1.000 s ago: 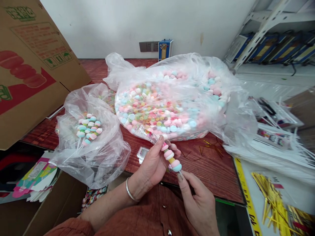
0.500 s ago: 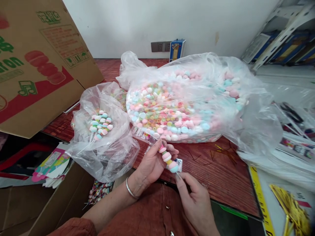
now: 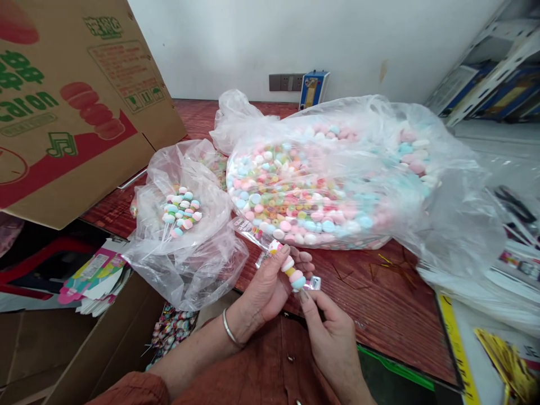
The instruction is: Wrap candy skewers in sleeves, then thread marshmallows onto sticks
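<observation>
My left hand [image 3: 268, 289], with a silver bangle at its wrist, is closed around a candy skewer [image 3: 297, 279] of pastel marshmallows and gummy pieces. Its thumb lies across the upper part, and the top end shows beyond it. At the lower end, beneath a blue marshmallow, the thumb and fingers of my right hand [image 3: 333, 337] are pinched together, apparently on the stick, which is mostly hidden. Just beyond my hands, a printed clear wrapper [image 3: 250, 229] lies on the table.
A large clear bag [image 3: 358, 169] of marshmallows and gummy rings fills the table's middle. To its left, another bag [image 3: 206, 275] holds finished skewers [image 3: 181, 211]. A printed carton [image 3: 105, 107] stands far left; gold twist ties [image 3: 506, 360] lie at right.
The view has turned a little left, so the scene sits further right. The skewer's top now shows past my left thumb. My right fingers stay at its lower end.
</observation>
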A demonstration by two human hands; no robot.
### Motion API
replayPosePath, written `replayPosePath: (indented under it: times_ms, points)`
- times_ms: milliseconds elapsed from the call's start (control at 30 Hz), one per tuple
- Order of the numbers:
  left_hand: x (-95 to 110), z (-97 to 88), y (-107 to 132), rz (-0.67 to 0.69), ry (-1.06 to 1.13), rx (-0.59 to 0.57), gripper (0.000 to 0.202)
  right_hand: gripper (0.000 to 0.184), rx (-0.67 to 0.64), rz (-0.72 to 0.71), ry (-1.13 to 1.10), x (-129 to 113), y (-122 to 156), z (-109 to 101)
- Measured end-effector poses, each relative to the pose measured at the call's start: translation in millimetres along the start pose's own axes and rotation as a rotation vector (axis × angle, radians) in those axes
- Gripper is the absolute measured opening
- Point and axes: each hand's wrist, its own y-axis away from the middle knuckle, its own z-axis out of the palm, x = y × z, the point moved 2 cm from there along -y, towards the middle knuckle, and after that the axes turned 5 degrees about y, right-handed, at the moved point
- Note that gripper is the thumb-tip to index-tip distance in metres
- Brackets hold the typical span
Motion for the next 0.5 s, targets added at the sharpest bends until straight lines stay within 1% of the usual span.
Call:
replayPosePath:
  times_ms: [67, 133, 167, 267, 367, 433, 500]
  points:
    - [8, -6.1, -2, 0.021, -0.036, 0.006, 0.047, 0.035, -0.023, 0.120, -0.110, 5, -4, -1]
    - [16, -14.2, -3, 0.030, -0.057, 0.041, 0.059, 0.037, -0.046, 0.177, -0.182, 9, -6, -1]
    - [20, -18.5, -3, 0.042, -0.065, 0.074, 0.060, 0.037, -0.056, 0.187, -0.197, 10, -7, -1]
    - [33, -26.9, -4, 0.154, -0.079, 0.168, 0.052, 0.037, -0.060, 0.153, -0.146, 10, -7, -2]
    - [45, -25.3, -8, 0.280, -0.089, 0.188, 0.048, 0.035, -0.051, 0.089, -0.053, 7, -8, 0]
    - [52, -21.1, -11, 0.315, -0.116, 0.195, 0.049, 0.032, -0.046, 0.053, -0.009, 6, -10, 1]
    - [58, -16.7, -16, 0.309, -0.169, 0.206, 0.048, 0.031, -0.037, 0.013, 0.032, 5, -13, 2]
